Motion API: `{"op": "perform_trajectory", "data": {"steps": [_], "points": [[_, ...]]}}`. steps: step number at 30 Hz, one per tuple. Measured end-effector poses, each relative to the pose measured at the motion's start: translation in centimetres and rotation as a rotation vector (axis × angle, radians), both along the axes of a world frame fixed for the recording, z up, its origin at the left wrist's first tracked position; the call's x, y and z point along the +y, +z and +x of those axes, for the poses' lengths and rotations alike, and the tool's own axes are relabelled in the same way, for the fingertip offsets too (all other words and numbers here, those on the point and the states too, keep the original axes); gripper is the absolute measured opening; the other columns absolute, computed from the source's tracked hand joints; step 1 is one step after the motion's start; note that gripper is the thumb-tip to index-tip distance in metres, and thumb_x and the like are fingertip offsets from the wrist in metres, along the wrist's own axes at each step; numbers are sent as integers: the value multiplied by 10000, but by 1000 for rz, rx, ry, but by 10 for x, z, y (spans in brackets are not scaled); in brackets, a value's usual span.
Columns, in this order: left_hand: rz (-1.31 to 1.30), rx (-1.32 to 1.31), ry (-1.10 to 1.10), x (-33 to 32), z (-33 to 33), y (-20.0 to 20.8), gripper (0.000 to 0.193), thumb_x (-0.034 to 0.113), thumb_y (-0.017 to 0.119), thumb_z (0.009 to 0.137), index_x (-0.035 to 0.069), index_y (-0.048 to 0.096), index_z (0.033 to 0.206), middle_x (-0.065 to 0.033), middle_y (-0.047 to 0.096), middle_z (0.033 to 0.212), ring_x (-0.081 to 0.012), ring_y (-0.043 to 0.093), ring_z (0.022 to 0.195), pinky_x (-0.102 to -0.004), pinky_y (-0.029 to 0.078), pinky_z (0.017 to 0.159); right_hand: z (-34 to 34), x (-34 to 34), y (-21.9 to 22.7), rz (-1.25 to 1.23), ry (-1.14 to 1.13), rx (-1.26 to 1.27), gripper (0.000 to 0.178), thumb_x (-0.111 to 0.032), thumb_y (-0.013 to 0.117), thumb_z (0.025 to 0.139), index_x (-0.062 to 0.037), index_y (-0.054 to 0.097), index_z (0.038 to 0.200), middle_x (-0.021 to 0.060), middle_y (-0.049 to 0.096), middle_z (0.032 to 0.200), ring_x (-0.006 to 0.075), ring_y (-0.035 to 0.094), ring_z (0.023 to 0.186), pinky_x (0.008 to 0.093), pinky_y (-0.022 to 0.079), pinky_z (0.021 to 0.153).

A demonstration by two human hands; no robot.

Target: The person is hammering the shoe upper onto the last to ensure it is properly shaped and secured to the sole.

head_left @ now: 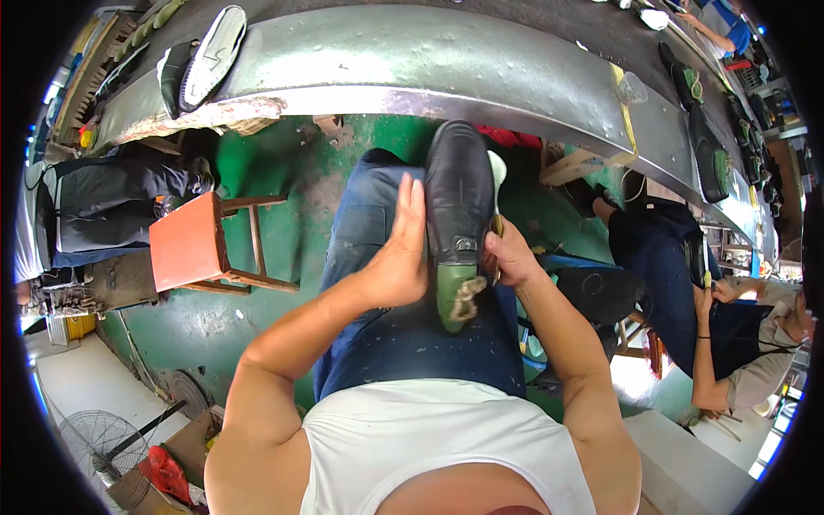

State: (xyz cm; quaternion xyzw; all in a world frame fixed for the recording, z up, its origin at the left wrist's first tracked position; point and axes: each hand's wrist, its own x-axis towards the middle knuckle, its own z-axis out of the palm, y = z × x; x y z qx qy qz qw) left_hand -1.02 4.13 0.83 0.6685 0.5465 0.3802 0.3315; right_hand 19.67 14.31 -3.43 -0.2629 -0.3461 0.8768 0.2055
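Resting on the lap, a black shoe point(459, 202) on a green last is braced by the flat-open left hand point(399, 257); right hand point(508, 256) closed on its sole edge; judged stiff, light, best gripped mid-body

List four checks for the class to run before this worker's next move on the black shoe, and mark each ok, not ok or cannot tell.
1. Black shoe resting on the lap: ok.
2. Left hand flat against the shoe's side: ok.
3. Right hand gripping the shoe's other side: ok.
4. Thin tool held firmly in the right hand: cannot tell, mostly hidden.
5. Green last seated in the shoe: ok.
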Motion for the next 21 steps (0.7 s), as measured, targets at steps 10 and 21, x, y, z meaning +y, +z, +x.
{"op": "perform_trajectory", "data": {"steps": [10,21], "points": [[-209,-452,172,-18,13,4,1356,107,877,720,68,-202,1540,-176,375,1489,-268,408,1372,-394,366,1119,-34,6,14,350,-125,-39,606,-355,813,840,-33,511,1255,42,621,1130,151,614,1005,304,517,836],[-49,-247,314,41,-46,70,1251,113,864,700,-52,-39,1549,-203,489,1391,-259,528,1261,-371,413,1079,-40,121,121,1134,-189,-658,467,-302,790,844,0,540,1097,93,688,944,187,667,834,349,526,789]]}}
